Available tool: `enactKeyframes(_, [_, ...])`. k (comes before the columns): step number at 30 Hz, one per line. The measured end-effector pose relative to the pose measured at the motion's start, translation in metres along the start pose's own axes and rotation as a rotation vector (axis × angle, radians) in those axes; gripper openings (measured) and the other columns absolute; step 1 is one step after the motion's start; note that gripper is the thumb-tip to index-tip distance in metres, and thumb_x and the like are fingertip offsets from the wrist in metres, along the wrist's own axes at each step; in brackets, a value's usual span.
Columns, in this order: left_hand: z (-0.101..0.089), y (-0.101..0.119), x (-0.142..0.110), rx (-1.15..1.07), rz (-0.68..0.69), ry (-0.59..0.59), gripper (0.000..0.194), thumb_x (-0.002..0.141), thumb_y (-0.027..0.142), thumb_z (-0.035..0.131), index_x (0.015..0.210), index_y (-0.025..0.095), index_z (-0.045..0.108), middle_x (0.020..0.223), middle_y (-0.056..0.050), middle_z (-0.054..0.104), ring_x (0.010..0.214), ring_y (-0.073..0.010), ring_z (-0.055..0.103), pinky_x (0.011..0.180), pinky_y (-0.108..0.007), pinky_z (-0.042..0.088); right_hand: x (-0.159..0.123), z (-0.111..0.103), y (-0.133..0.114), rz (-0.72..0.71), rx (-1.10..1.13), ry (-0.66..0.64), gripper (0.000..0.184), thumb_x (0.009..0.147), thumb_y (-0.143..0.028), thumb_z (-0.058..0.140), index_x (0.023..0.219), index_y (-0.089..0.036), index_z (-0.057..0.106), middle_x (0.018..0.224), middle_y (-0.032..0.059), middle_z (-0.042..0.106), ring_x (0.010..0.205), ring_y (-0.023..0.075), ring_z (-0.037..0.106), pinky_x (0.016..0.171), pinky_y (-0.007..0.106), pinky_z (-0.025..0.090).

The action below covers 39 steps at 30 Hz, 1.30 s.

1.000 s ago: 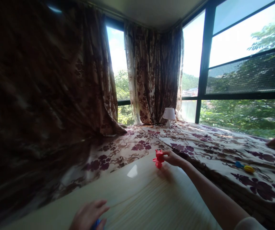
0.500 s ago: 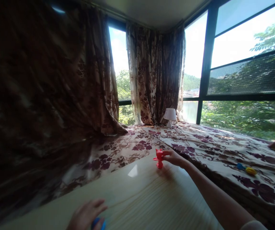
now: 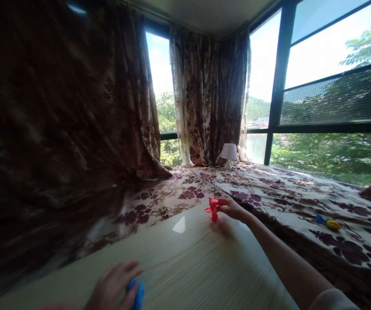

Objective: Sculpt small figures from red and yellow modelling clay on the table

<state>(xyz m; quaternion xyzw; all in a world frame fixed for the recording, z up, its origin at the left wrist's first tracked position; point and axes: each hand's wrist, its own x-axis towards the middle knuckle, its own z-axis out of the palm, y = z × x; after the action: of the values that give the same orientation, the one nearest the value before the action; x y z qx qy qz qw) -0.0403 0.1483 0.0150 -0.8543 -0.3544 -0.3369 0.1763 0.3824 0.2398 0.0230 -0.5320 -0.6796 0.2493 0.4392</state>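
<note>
On the left, our left hand (image 3: pixel 116 284) has its fingers loosely spread, thumb against a blue rounded object (image 3: pixel 137 296); we cannot tell whether it grips. Next, a red eared figurine (image 3: pixel 213 209) is upright at the pale wood-grained table's (image 3: pixel 185 267) far end, pinched by our right hand (image 3: pixel 232 209). Farther right, small blue (image 3: pixel 320 219) and yellow objects (image 3: pixel 333 224) lie on floral fabric (image 3: pixel 301 202).

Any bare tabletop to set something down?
Between the left hand and right forearm, the tabletop lies bare; so does the strip between that hand and the far edge. Crowded: the far corner, where the right hand grips the red toy figure, and around the blue object.
</note>
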Motion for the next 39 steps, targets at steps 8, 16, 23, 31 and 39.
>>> enactKeyframes(8, [-0.035,0.009,0.003,-0.098,-0.231,-0.197,0.034,0.078,0.05,0.047,0.096,0.029,0.067,0.106,-0.002,0.066,0.099,-0.0204,0.062,0.082,-0.032,0.053,-0.006,0.0,-0.009,0.096,0.04,0.113,0.04,0.065,-0.01,0.061,0.105,-0.013,0.065,0.102,0.0093,0.067,0.092,0.0216,0.061,0.085,0.034,0.046])
enactKeyframes(16, [-0.034,0.011,0.001,-0.169,-0.286,-0.283,0.037,0.075,0.054,0.049,0.099,0.03,0.064,0.109,-0.001,0.063,0.103,-0.0197,0.059,0.084,-0.028,0.051,-0.008,-0.001,0.007,0.114,0.046,0.157,0.039,0.068,-0.013,0.062,0.107,-0.011,0.063,0.1,0.0099,0.066,0.09,0.0189,0.061,0.082,0.031,0.047])
enactKeyframes(23, [-0.034,0.012,0.012,-0.143,-0.249,-0.314,0.034,0.076,0.05,0.047,0.1,0.032,0.062,0.11,-0.001,0.062,0.104,-0.0215,0.058,0.089,-0.037,0.048,-0.011,-0.006,0.019,0.122,0.044,0.182,0.039,0.07,-0.012,0.061,0.109,-0.013,0.062,0.099,0.0094,0.066,0.087,0.017,0.062,0.081,0.03,0.048])
enactKeyframes(31, [-0.049,0.039,0.027,-0.178,-0.258,-0.261,0.033,0.073,0.05,0.05,0.094,0.03,0.067,0.104,-0.001,0.065,0.097,-0.0209,0.062,0.082,-0.03,0.053,-0.029,-0.015,0.006,0.131,0.043,0.193,0.039,0.07,-0.008,0.058,0.109,-0.013,0.063,0.1,0.0097,0.067,0.09,0.0185,0.062,0.081,0.03,0.049])
enactKeyframes(39, [-0.043,0.027,0.017,-0.131,-0.228,-0.18,0.03,0.075,0.044,0.052,0.093,0.027,0.069,0.101,-0.002,0.069,0.093,-0.0198,0.065,0.078,-0.026,0.054,-0.027,-0.018,-0.001,0.092,0.042,0.202,0.036,0.068,-0.008,0.059,0.103,-0.014,0.066,0.102,0.0099,0.067,0.094,0.0216,0.062,0.085,0.035,0.048])
